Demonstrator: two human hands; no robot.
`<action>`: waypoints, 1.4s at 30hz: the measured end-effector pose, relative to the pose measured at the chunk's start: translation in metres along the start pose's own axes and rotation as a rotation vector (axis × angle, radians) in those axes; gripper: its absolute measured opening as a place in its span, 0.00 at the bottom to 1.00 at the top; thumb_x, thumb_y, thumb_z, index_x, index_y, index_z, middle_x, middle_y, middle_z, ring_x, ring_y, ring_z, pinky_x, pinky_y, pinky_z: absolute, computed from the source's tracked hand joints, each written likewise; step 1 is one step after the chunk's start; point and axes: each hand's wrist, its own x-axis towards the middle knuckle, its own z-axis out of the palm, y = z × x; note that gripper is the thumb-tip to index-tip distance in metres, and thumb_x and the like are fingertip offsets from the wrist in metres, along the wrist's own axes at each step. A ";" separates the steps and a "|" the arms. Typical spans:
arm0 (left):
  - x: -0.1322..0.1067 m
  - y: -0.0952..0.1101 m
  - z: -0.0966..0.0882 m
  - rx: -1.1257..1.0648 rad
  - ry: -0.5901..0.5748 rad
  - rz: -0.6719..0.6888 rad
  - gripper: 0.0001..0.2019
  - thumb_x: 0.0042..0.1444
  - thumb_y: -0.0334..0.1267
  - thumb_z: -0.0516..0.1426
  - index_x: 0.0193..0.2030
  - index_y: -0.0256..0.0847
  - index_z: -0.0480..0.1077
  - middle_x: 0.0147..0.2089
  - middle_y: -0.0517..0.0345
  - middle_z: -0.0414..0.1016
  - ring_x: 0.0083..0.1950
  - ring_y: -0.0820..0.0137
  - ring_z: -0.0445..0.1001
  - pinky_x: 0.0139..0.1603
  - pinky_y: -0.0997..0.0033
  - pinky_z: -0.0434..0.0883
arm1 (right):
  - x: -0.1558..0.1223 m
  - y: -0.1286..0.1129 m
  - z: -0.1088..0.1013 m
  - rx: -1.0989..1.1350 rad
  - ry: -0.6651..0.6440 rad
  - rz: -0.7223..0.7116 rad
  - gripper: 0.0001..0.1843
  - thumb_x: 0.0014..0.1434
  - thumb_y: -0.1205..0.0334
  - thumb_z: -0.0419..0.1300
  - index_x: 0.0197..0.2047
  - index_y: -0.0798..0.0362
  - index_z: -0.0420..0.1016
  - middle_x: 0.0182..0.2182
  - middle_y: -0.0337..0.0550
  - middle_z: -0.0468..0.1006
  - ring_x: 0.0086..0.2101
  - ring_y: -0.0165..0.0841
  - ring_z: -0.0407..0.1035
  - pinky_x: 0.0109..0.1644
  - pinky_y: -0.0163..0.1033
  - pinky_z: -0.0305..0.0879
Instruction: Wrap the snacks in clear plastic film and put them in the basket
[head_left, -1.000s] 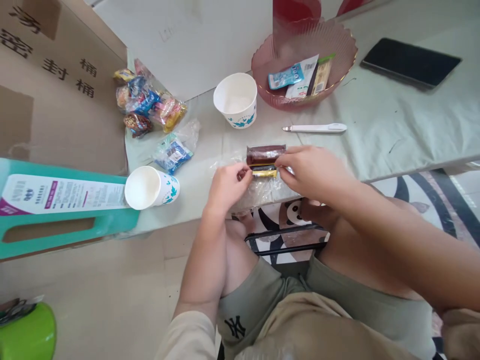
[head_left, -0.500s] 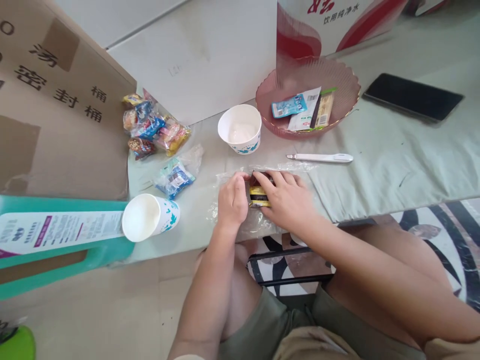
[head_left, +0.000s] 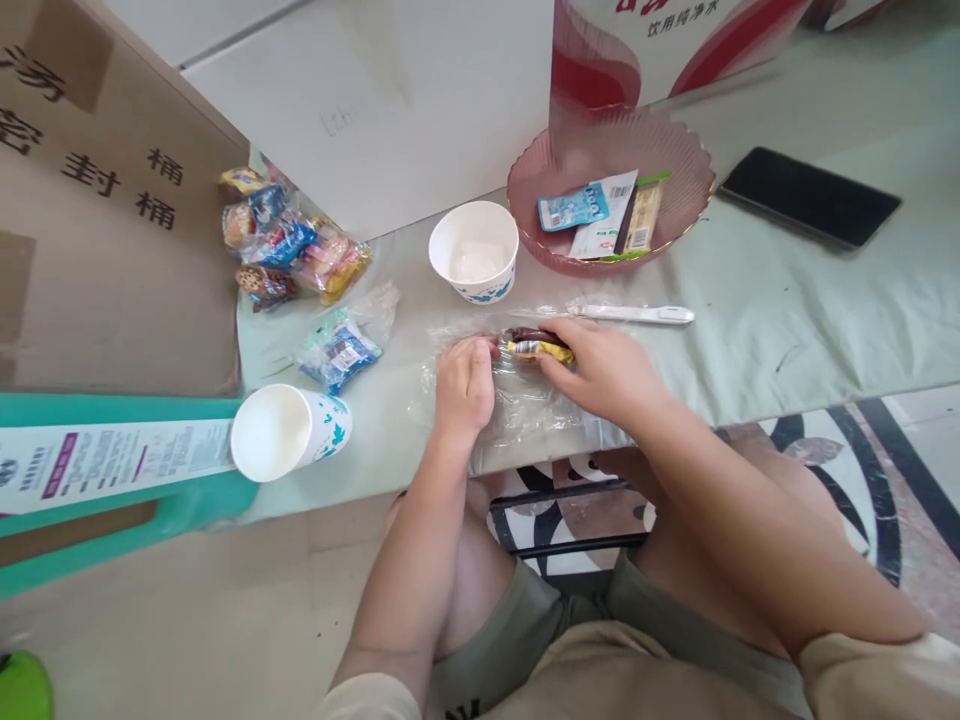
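My right hand (head_left: 606, 372) is closed around small wrapped snacks (head_left: 541, 347), one brown and one yellow with a barcode. They lie over a crinkled clear plastic bag (head_left: 517, 395) spread on the table. My left hand (head_left: 466, 385) rests on the bag's left part with fingers curled in, gripping the plastic; its fingertips are partly hidden. Just beyond my right hand lies a white-handled knife (head_left: 645, 314), its blade end behind loose plastic. A white paper cup (head_left: 491, 290) with blue leaf print stands behind the bag.
A pink glass bowl (head_left: 525, 220) holds several snack packets. A black phone (head_left: 810, 195) lies right. At left are a second paper cup (head_left: 326, 425), tipped, a blue packet (head_left: 341, 350), a bag of assorted snacks (head_left: 281, 245) and a cardboard box (head_left: 112, 300). White boxes (head_left: 420, 120) line the back.
My right hand has shifted right with the snacks, away from my left hand, and the snacks have turned. My left hand stays nearly in place. The view has shifted slightly.
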 end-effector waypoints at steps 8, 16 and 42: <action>0.003 0.000 0.003 0.014 0.028 0.013 0.26 0.72 0.51 0.40 0.33 0.45 0.72 0.48 0.48 0.84 0.57 0.59 0.79 0.63 0.54 0.70 | -0.002 0.010 -0.009 -0.083 -0.046 -0.090 0.22 0.65 0.61 0.57 0.61 0.54 0.76 0.54 0.52 0.82 0.50 0.48 0.78 0.44 0.44 0.68; 0.004 0.002 0.005 0.007 0.039 0.025 0.26 0.72 0.50 0.40 0.32 0.45 0.72 0.44 0.49 0.83 0.53 0.59 0.80 0.61 0.54 0.71 | -0.001 0.027 -0.042 0.624 0.156 -0.017 0.16 0.57 0.56 0.60 0.46 0.51 0.81 0.40 0.44 0.85 0.38 0.39 0.78 0.40 0.42 0.72; 0.004 -0.016 -0.017 -0.106 0.138 0.018 0.23 0.72 0.49 0.45 0.32 0.46 0.74 0.47 0.53 0.84 0.56 0.63 0.79 0.64 0.60 0.72 | -0.037 0.033 -0.004 0.188 -0.256 -0.396 0.14 0.60 0.67 0.55 0.45 0.53 0.79 0.28 0.40 0.79 0.32 0.35 0.73 0.43 0.40 0.67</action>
